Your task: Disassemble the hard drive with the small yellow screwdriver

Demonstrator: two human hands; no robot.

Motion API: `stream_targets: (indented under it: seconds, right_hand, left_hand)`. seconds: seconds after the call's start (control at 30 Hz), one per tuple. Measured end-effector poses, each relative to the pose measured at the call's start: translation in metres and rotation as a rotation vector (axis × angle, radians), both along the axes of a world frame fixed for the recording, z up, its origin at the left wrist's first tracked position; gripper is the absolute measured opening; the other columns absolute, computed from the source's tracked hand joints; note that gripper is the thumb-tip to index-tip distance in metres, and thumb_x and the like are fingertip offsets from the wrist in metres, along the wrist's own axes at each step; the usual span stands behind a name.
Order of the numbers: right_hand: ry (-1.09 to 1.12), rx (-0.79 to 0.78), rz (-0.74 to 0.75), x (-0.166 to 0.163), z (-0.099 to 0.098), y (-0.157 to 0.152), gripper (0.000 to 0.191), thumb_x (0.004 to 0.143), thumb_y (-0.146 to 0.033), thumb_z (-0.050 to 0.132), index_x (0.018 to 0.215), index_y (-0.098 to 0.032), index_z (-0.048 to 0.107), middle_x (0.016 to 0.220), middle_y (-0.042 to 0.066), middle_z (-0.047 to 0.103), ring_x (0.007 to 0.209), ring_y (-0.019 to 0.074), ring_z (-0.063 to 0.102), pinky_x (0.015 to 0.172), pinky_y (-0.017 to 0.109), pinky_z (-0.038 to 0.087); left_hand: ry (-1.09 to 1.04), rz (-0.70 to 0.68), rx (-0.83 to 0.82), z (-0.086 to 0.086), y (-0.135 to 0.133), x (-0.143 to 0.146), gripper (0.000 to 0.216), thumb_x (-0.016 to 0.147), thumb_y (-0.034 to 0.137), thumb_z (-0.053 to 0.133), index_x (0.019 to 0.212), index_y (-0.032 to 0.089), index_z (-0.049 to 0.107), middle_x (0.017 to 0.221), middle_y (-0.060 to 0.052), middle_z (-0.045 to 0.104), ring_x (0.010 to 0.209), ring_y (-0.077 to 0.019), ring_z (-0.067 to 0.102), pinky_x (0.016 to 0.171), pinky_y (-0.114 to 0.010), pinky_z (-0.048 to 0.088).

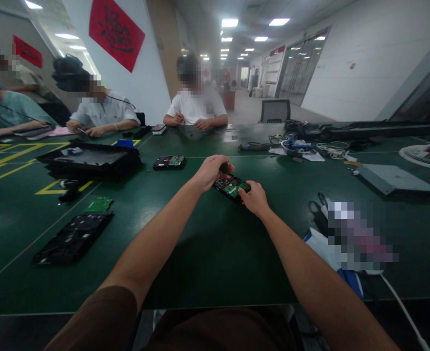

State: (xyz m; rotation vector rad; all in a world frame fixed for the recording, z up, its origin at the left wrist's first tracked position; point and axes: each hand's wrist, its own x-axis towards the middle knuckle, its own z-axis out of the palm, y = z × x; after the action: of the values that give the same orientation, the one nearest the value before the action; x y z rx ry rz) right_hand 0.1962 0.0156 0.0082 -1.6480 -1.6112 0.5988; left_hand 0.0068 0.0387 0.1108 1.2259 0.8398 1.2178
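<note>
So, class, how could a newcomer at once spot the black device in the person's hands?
Find the green table, then follow the bare forearms across it. Between the left hand and right hand is a black device with a green board; unlike the black unit lying to its left, it is held.

Two hands (212,171) (256,198) in play, three black electronic units (233,189) (169,162) (76,236), one grey metal box (397,179), two red wall posters (116,34) (27,51).
</note>
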Motion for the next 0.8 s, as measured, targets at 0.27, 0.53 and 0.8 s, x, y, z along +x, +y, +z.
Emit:
stream_targets:
  seconds: [0.27, 0.53, 0.8]
  right_hand:
    - [-0.062, 0.018, -0.015, 0.0006, -0.0044, 0.0032, 0.054, 0.096, -0.036, 0.066, 0.144, -0.011, 0.059, 0.136, 0.019, 0.059, 0.088, 0.0198, 0.071, 0.072, 0.028, 0.06]
    - [-0.015, 0.003, -0.004, 0.0003, -0.0015, 0.001, 0.054, 0.096, -0.035, 0.066, 0.144, -0.01, 0.058, 0.138, 0.02, 0.057, 0.079, 0.0166, 0.07, 0.06, 0.026, 0.059]
    - [0.009, -0.017, 0.004, -0.0006, 0.0017, -0.0014, 0.057, 0.097, -0.034, 0.065, 0.147, -0.011, 0.056, 0.14, 0.021, 0.056, 0.08, 0.0172, 0.07, 0.057, 0.026, 0.059]
  left_hand:
    - [0.112, 0.068, 0.1, -0.0003, 0.0006, -0.0021, 0.022, 0.082, 0.035, 0.066, 0.083, 0.014, 0.072, 0.088, -0.009, 0.069, 0.082, -0.0182, 0.065, 0.058, -0.023, 0.05]
    - [-0.022, 0.053, 0.007, -0.0008, 0.0006, 0.0009, 0.019, 0.081, 0.034, 0.067, 0.087, 0.016, 0.064, 0.088, -0.01, 0.072, 0.084, -0.0209, 0.069, 0.062, -0.028, 0.055]
    - [0.039, 0.034, 0.02, -0.0007, 0.0003, -0.0016, 0.022, 0.082, 0.036, 0.068, 0.088, 0.015, 0.068, 0.083, -0.009, 0.07, 0.077, -0.0194, 0.067, 0.057, -0.026, 0.051]
